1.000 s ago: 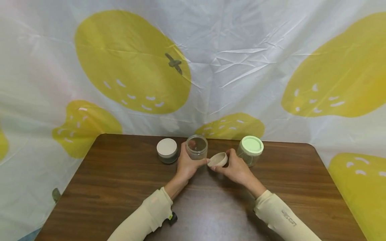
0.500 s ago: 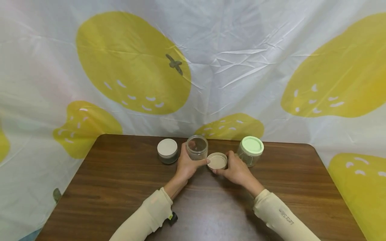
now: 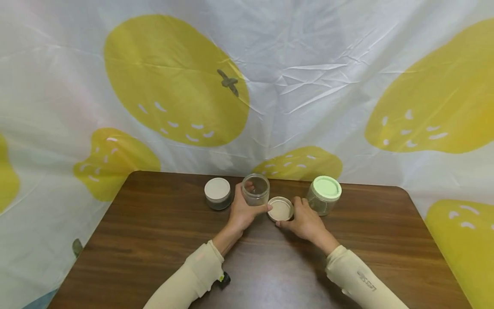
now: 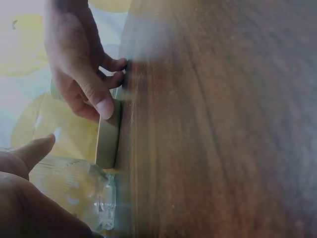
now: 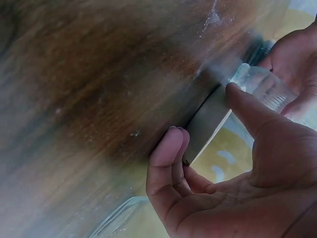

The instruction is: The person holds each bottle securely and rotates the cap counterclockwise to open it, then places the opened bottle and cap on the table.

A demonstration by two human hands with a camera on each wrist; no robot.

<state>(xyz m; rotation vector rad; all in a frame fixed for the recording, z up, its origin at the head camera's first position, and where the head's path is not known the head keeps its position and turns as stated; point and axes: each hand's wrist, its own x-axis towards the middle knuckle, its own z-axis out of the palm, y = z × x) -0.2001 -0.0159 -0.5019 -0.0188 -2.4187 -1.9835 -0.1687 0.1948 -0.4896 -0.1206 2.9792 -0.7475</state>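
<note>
An uncapped clear ribbed jar (image 3: 256, 200) stands upright near the table's back edge. My left hand (image 3: 242, 212) curls round it, with the thumb at its front right and the fingers behind. Just right of the jar, a beige lid (image 3: 280, 209) lies flat on the table with its inside up. The fingers and thumb of my right hand (image 3: 308, 222) span the lid's right side, at its rim. In the right wrist view, the thumb tip meets one end of the lid (image 5: 205, 123) and bent fingers lie at the other. The left wrist view shows the lid (image 4: 108, 141) edge-on.
To the left stands a short jar with a white lid (image 3: 217, 190). A taller clear jar with a light green lid (image 3: 326, 189) is close behind my right hand. The brown wooden table (image 3: 262, 274) ends at a fruit-print cloth (image 3: 301, 107).
My right hand has lowered the beige lid from a tilt to flat on the table, and its fingers have spread slightly along the rim. My left hand and the open jar stay in place.
</note>
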